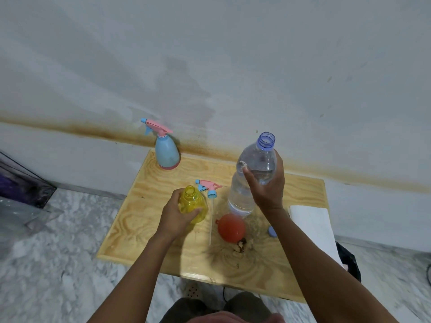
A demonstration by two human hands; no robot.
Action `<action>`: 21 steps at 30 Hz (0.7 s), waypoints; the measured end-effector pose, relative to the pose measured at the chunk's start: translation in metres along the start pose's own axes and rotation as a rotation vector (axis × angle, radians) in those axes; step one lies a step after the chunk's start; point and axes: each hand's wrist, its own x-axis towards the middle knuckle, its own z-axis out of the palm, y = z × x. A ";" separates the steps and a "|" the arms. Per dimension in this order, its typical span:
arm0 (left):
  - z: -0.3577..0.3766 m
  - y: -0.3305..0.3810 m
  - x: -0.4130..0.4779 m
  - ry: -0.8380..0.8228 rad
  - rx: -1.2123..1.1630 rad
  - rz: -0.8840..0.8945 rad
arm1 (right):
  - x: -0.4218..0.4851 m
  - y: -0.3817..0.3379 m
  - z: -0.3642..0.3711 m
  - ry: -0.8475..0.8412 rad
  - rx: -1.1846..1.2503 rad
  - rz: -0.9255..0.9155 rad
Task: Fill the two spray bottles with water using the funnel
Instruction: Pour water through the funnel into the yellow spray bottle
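My left hand (173, 216) grips the yellow spray bottle (192, 202), which stands with its neck uncapped on the wooden table (140, 220). Its pink and blue spray head (208, 187) lies on the table just behind it, the dip tube running toward me. My right hand (265, 185) holds a large clear water bottle (253, 173), uncapped, upright and partly full. An orange funnel (231, 227) lies on the table between my hands. A blue spray bottle (166, 152) with its pink head on stands at the table's far left corner.
A blue bottle cap (271, 231) lies near my right forearm. A white folded cloth or paper (312, 224) covers the table's right edge. A stained wall rises behind the table. A dark transparent box (21, 185) sits on the marble floor at the left.
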 end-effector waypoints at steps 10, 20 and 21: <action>0.000 0.002 -0.002 0.005 0.002 0.017 | 0.019 -0.016 -0.013 -0.017 0.018 -0.141; 0.000 -0.002 -0.001 0.012 -0.027 0.071 | 0.016 -0.059 -0.030 -0.302 0.119 -0.103; 0.000 -0.003 0.000 0.013 -0.027 0.077 | 0.014 -0.060 -0.030 -0.323 0.136 -0.092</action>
